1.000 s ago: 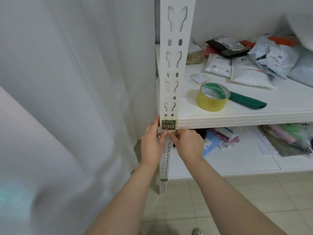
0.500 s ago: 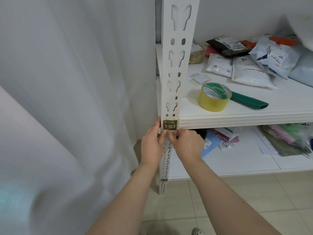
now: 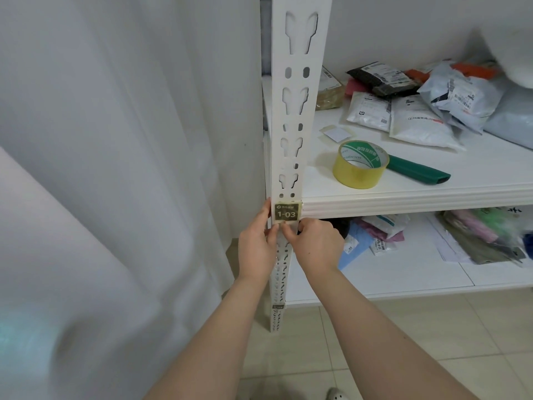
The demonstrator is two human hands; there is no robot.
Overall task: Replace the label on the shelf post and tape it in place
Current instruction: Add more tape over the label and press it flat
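White curtain fills the left half of the view, hanging in folds down to a beige tiled floor

Left hand: set against the left edge of the shelf post, fingers reaching up alongside it, thumb laid on the front face just under the label. Post pinched between thumb and fingers

Shelf post: white, upright, punched with keyhole slots. Label sits on its front face, level with the upper shelf edge; dark, reads "1-03", with yellowish tape showing round its border. A second small tag is lower on the post, too small to read

Right hand: fingers curled round the right edge of the post, thumb on the front beneath the label, touching the left thumb. Grasping the post

Upper shelf, right of post: small white paper square, then a yellow tape roll lying flat near the front edge, a green tool handle touching its right side. Mail parcels heaped behind

Lower shelf: more packets and papers, partly hidden under the upper shelf
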